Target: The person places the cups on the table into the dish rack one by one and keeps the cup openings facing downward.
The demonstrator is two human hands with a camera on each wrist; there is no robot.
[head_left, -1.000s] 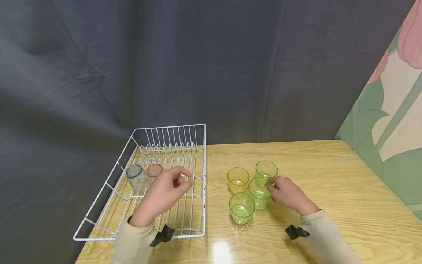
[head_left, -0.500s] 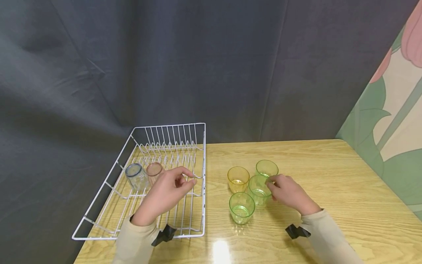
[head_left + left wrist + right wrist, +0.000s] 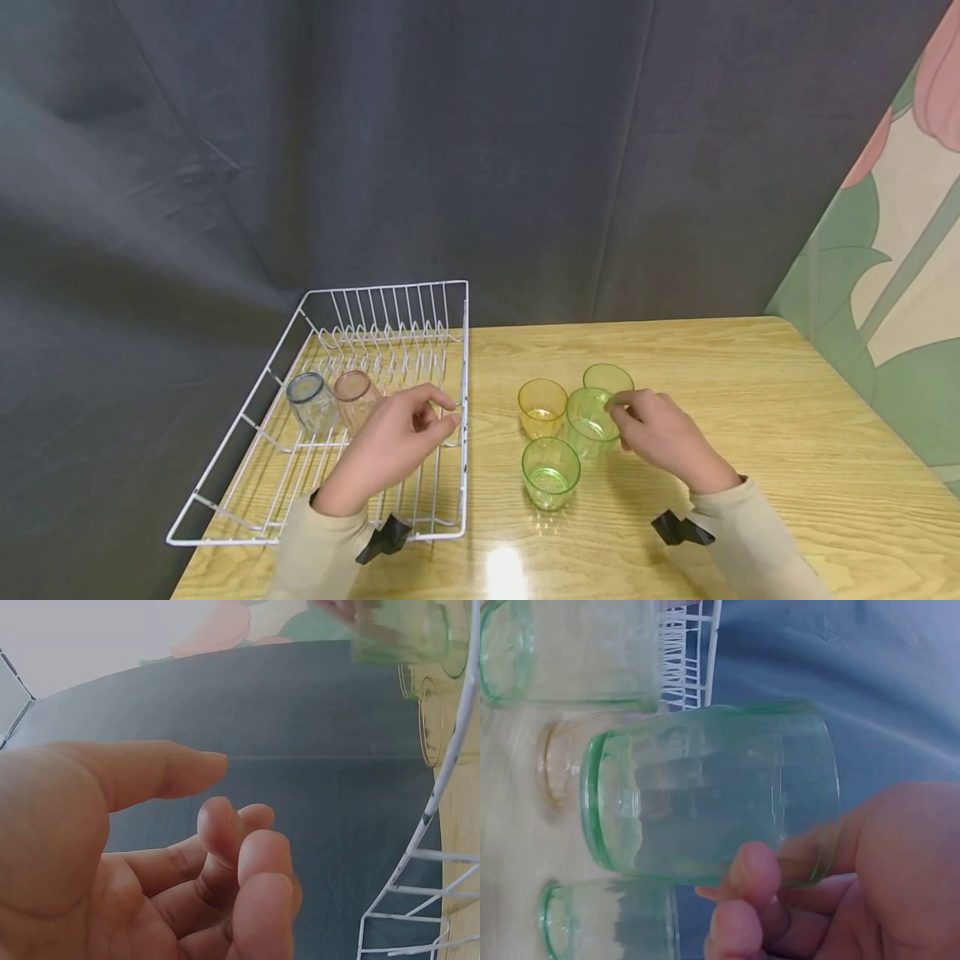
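Dark blue-grey curtain (image 3: pixel 480 167) along the far side; floral panel (image 3: pixel 900 292) at far right. Wood-grain table (image 3: pixel 750 375), pale yellow, beneath the items listed.

White wire rack (image 3: pixel 465 479), one, left side of the table. In its left part: one blue-tinted glass (image 3: pixel 313 408) and one pink-tinted glass (image 3: pixel 354 396), side by side.

Right of the rack, a group of tumblers. Amber glass (image 3: pixel 542 408), upright, at the group's left. Near green glass (image 3: pixel 551 475), upright. Far green glass (image 3: pixel 606 378), at far right of the group, partly behind the held piece.

Middle green glass (image 3: pixel 588 429), between the others, upright, gripped by the right hand (image 3: pixel 667 433): thumb and bent fingers pinch the right side of its wall at the rim. Base seems just clear of the table, though transparent walls make this hard to judge.

Left hand (image 3: pixel 401 437), over the rack's right part, holding nothing; gap between thumb and forefinger tips, other fingers loosely bent.

Cream sleeves (image 3: pixel 318 554), two, each with a black strap (image 3: pixel 384 539).
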